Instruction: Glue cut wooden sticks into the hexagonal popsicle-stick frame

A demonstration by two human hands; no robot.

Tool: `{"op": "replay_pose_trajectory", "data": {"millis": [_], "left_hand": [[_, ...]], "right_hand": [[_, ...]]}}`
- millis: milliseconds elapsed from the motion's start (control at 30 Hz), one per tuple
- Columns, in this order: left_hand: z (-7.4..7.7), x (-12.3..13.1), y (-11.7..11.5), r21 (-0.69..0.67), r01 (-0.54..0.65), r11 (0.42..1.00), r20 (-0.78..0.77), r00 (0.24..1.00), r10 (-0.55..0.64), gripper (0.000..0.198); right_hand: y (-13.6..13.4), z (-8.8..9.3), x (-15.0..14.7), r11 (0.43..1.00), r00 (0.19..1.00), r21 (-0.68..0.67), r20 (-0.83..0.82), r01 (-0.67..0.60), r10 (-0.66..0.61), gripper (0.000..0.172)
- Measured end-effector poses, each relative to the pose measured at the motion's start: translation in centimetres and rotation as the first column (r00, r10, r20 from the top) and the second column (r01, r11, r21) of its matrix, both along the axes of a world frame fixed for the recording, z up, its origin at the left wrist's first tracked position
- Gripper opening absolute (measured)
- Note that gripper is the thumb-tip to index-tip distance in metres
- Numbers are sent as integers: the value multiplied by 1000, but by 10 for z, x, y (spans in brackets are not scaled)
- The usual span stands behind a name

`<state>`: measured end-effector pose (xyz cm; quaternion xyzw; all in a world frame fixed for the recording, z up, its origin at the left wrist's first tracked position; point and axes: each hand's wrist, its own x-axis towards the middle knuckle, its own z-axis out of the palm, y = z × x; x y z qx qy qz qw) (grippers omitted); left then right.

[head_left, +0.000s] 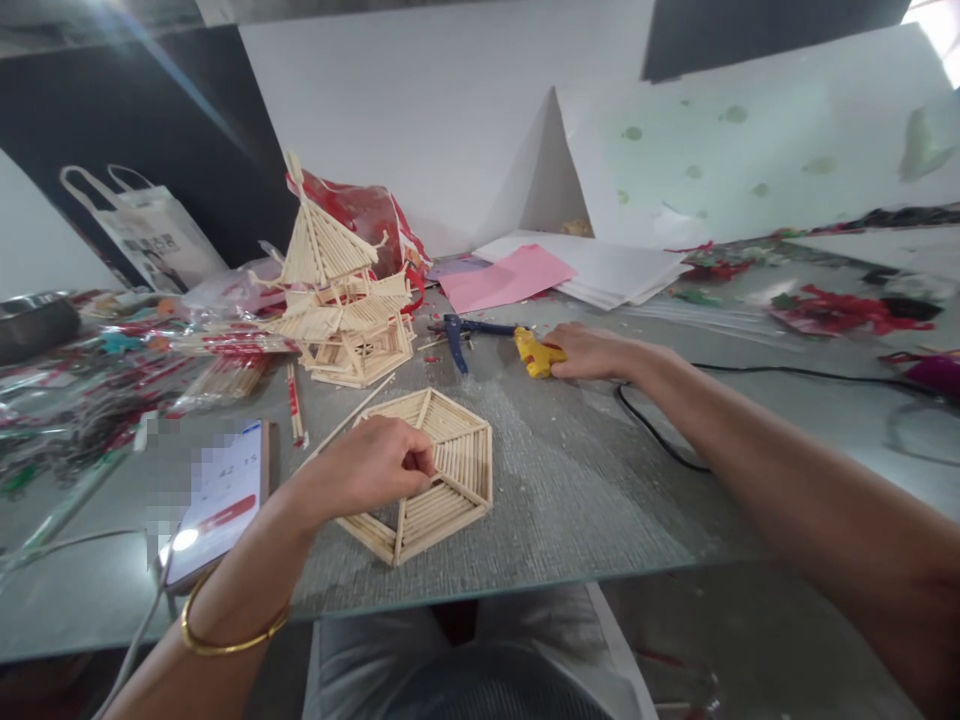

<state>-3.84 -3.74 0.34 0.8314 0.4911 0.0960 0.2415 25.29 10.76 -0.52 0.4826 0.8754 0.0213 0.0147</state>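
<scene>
A flat hexagonal panel (461,460) made of thin wooden sticks lies near the table's front edge. My left hand (379,460) is over its left half, fingers curled and pinched close to the centre; whatever is between the fingertips is hidden. Farther back on the right, my right hand (592,352) is closed round a yellow glue gun (536,352), most of its grip covered by the fingers. A blue-handled tool (454,342) lies just left of it. Behind the panel stands a tiered stick pagoda (349,320).
A lit phone (217,500) lies at the left, beside plastic-wrapped stick bundles (225,375). Pink paper (514,278) and white sheets (615,265) are at the back. A black cord (652,430) runs under my right forearm. Red craft pieces (855,310) lie far right.
</scene>
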Motion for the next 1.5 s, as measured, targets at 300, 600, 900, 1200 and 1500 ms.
{"op": "replay_pose_trajectory", "data": {"millis": [300, 600, 900, 1200, 1500], "left_hand": [[7, 6, -1, -68, 12, 998, -142, 990, -22, 16], [8, 7, -1, -85, 9, 996, -168, 985, -24, 16], [9, 9, 0, -80, 28, 996, -211, 976, -44, 16], [11, 11, 1, -52, 70, 996, -270, 959, -81, 15], [13, 13, 0, -33, 43, 999, -274, 960, -51, 13]], "right_hand": [[-3, 5, -1, 999, 1000, -40, 23, 2, -1, 22], [-3, 5, -2, 999, 999, -37, 45, 12, -10, 23], [-1, 5, -2, 999, 997, -44, 72, 3, 0, 28], [-5, 7, -5, 998, 995, -45, 92, 34, -29, 25], [-1, 2, -2, 998, 998, -54, 63, 23, -20, 22]]}}
